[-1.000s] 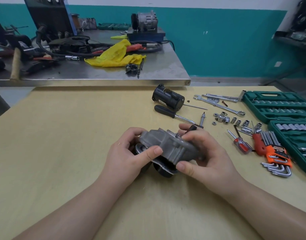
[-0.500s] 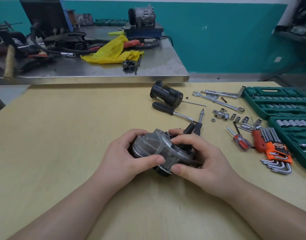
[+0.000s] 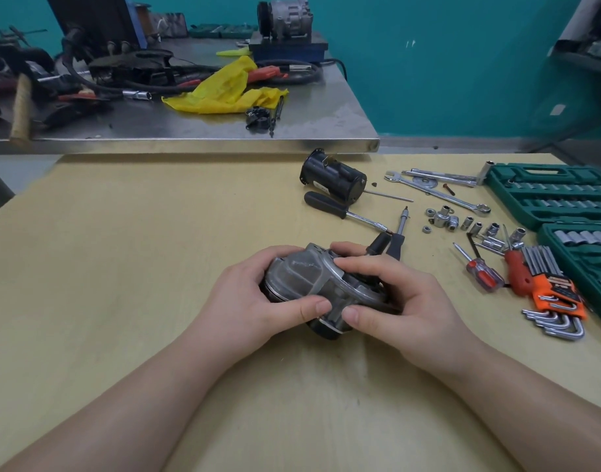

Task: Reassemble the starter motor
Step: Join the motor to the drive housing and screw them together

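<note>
Both my hands hold the grey cast starter housing [image 3: 307, 279] just above the wooden table [image 3: 122, 267], near its middle. My left hand [image 3: 244, 304] grips the housing's left end, thumb across the front. My right hand [image 3: 404, 301] grips the right end, fingers curled over the top and thumb on the front. A black round part shows under the housing. The black cylindrical motor body [image 3: 333, 180] lies apart on the table, farther back.
Black-handled screwdrivers [image 3: 326, 204] lie behind my hands. To the right are loose sockets [image 3: 445, 219], spanners [image 3: 438, 195], a red screwdriver [image 3: 479, 272], orange-held hex keys [image 3: 551, 294] and green socket cases [image 3: 547, 195]. A cluttered steel bench [image 3: 292, 131] stands behind the table.
The housing has been turned in my hands and lowered toward the table; its domed end now faces up and left. Both hands shifted their grip around it.
</note>
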A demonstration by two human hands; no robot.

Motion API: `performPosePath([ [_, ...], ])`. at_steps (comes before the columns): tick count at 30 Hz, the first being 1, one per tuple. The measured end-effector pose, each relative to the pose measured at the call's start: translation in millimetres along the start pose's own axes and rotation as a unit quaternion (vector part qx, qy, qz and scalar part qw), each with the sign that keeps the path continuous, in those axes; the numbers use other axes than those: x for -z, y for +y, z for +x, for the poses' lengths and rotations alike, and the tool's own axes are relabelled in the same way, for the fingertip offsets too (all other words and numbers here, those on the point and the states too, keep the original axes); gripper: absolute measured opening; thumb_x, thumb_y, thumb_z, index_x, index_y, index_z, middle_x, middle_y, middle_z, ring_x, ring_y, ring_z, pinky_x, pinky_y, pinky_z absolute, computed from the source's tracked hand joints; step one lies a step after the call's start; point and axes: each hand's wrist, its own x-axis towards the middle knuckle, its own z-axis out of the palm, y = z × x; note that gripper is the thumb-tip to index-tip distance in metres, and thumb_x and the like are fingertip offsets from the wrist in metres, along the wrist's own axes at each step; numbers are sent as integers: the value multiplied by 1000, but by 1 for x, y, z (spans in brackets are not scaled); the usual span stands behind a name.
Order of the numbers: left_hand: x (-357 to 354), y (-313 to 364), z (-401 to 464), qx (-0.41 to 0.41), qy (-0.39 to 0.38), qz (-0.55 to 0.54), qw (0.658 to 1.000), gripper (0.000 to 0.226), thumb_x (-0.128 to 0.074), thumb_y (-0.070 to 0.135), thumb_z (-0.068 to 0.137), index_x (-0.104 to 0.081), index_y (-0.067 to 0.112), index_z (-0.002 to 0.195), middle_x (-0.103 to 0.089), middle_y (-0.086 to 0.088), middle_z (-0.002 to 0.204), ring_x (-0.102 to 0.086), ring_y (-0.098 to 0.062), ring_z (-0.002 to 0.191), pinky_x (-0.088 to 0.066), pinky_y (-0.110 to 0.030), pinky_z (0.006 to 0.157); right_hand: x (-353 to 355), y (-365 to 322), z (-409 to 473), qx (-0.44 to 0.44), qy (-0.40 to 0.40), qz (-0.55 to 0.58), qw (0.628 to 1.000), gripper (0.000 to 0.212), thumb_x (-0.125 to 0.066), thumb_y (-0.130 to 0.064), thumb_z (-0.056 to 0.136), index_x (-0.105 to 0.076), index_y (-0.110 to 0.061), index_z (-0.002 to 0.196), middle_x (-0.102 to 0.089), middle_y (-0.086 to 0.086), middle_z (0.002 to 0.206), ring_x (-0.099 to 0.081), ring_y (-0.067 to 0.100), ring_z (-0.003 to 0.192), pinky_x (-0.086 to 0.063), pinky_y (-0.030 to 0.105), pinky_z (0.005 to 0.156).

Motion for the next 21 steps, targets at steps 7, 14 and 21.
performPosePath([
  [7, -4, 3, -2, 41, 15, -93, 995, 41, -75, 62, 84, -82, 36, 114, -84, 5, 107, -79, -13, 99, -58, -21, 78, 2, 3, 1, -4, 2, 15, 1000, 47, -83, -16, 83, -76, -24, 128, -66, 4, 143, -52, 18, 144, -47, 47, 114],
  [14, -12, 6, -2, 81, 54, -98, 990, 37, -64, 57, 94, -86, 28, 98, -84, -4, 92, -73, -11, 80, -56, -21, 69, 3, 1, -2, -2, -2, -19, 1000, 47, -81, -25, 84, -74, -33, 130, -61, -8, 146, -49, 13, 146, -49, 33, 113],
  [21, -10, 9, 3, 174, 76, -219, 957, 58, -77, 71, 84, -87, 15, 97, -81, -22, 95, -72, -24, 75, -56, -29, 60, 3, -3, -2, -1, 6, -94, 996, 96, -95, -45, 66, -46, -50, 147, -51, -12, 149, -53, 17, 142, -45, 48, 118],
])
